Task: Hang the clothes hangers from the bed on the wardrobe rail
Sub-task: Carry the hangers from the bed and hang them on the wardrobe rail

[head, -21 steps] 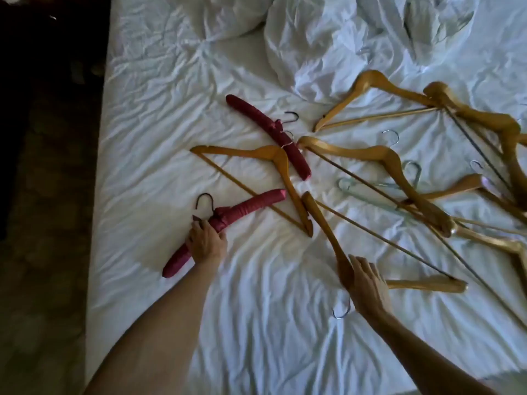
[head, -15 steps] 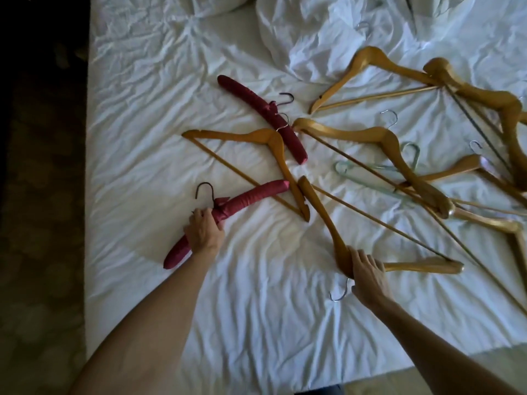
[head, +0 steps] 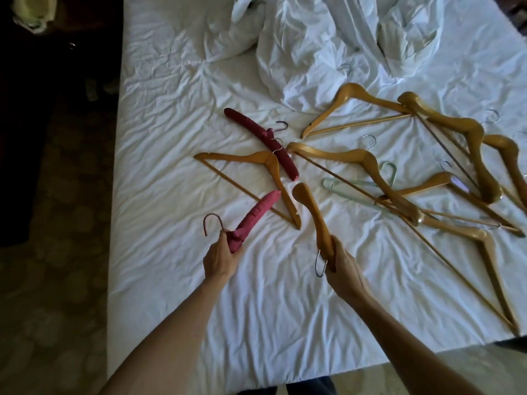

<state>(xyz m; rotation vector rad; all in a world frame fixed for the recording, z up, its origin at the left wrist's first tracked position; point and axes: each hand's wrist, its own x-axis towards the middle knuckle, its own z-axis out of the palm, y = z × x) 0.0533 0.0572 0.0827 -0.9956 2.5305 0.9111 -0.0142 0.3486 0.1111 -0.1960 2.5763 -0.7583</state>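
My left hand grips a padded red hanger at its middle, lifted off the sheet with its dark hook pointing up and left. My right hand grips a wooden hanger near its metal hook, raised end-on so one arm points away. A second padded red hanger and a wooden hanger with a bar lie on the bed ahead. Several more wooden hangers and a pale green one lie tangled to the right. No wardrobe rail is in view.
A crumpled white duvet is heaped at the far end of the bed. Dark patterned carpet runs along the bed's left side. The bed's near edge crosses the lower part of the view.
Both hands have closed round their hangers and lifted them off the sheet. The red hanger has tilted up; the wooden one has swung end-on toward me.
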